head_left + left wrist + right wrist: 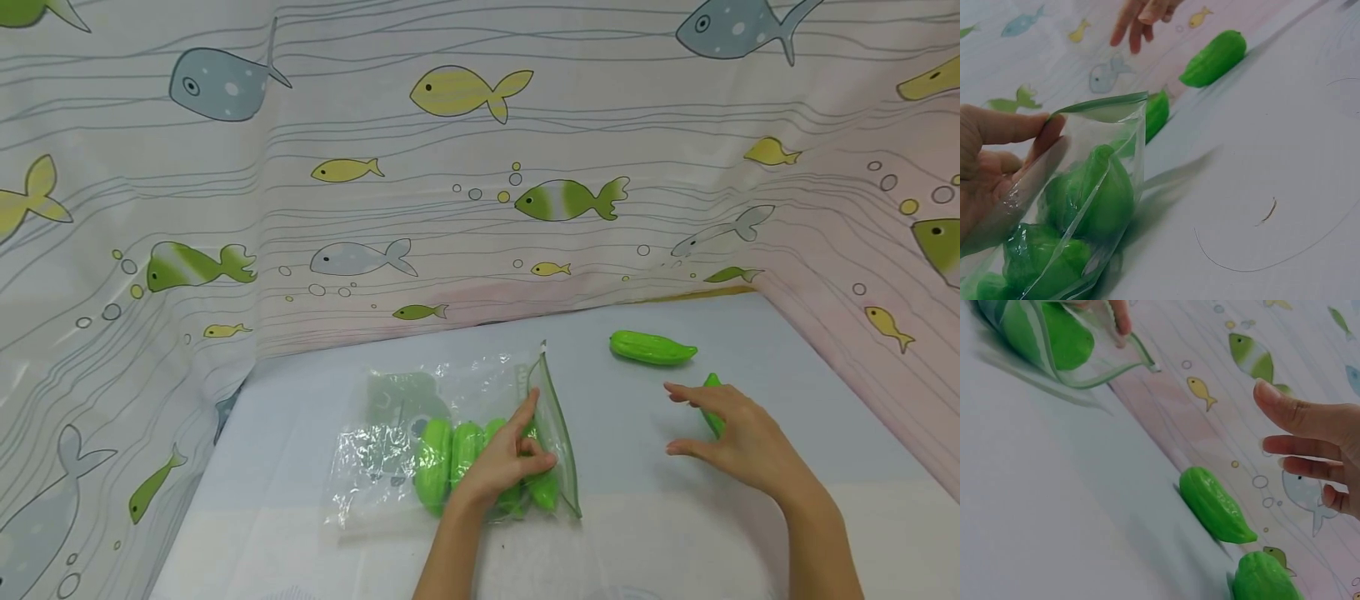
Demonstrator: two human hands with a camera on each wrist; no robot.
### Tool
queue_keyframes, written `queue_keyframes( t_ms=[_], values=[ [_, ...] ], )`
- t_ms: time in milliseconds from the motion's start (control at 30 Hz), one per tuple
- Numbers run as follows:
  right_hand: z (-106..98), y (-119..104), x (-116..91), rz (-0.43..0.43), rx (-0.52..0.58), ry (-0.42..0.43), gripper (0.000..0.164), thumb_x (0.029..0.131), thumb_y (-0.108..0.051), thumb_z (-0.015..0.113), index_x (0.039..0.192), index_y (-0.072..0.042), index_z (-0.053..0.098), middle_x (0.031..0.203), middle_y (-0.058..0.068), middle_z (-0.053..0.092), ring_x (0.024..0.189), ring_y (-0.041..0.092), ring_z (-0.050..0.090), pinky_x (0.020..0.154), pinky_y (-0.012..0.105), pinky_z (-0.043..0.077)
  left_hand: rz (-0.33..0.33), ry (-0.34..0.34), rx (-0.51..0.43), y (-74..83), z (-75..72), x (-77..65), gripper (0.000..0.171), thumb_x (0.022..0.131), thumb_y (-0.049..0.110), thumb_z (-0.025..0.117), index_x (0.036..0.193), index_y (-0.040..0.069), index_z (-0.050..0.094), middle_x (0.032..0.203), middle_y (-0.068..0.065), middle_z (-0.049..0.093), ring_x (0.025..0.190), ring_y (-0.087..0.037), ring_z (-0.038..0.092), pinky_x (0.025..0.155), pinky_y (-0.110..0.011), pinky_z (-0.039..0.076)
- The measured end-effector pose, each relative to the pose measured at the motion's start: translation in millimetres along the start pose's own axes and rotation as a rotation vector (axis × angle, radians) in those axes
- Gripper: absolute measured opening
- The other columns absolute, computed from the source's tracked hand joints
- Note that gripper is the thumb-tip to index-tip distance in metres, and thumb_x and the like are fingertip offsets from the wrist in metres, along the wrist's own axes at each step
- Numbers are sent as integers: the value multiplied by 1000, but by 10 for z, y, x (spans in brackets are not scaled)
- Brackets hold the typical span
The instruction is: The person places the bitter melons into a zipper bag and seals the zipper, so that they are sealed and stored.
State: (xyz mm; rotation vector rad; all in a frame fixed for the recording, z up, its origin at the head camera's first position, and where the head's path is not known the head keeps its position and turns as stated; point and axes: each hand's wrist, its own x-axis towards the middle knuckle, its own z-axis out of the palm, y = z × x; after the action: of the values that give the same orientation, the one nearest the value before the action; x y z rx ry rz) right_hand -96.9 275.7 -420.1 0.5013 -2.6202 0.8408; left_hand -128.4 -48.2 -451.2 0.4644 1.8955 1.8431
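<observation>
The left hand (497, 467) pinches the edge of the clear bag (397, 454), its pointing finger out straight. The right hand (738, 433) holds nothing; its thumb and fingers are wide apart, near a small green veggie (712, 421). Farther off, another green veggie (652, 348) lies on the table (615, 533). More green veggies (433, 467) sit inside the bag. It looks like bag-filling, so the right hand likely needs to grab the nearest one.

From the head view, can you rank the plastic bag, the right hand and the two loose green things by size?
1. Clear plastic zip bag
2. Right hand
3. Glossy green elongated piece lying uncovered
Not ranked: other glossy green piece, partly hidden by the hand.
</observation>
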Motion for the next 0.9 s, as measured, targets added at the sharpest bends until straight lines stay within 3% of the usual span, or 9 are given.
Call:
queue_keyframes(
  t_ms=[200, 900],
  values=[
    [-30, 26, -25, 3, 3, 25, 74, 57, -35, 91, 125, -19, 66, 110, -8, 69, 99, 0, 48, 79, 20, 38, 6, -3, -6, -2, 0, 2, 95, 84, -5, 68, 156, 18, 10, 160, -9, 11, 71, -7, 57, 68, -20, 47],
    [-75, 98, -59, 25, 7, 38, 73, 56, -35, 92, 122, -19, 67, 109, -5, 69, 104, 2, 47, 87, 10, 30, 12, -9, -16, -1, -8, -2, 95, 84, -5, 68, 156, 17, 9, 160, -10, 10, 70, -6, 57, 67, -20, 47]
  ],
)
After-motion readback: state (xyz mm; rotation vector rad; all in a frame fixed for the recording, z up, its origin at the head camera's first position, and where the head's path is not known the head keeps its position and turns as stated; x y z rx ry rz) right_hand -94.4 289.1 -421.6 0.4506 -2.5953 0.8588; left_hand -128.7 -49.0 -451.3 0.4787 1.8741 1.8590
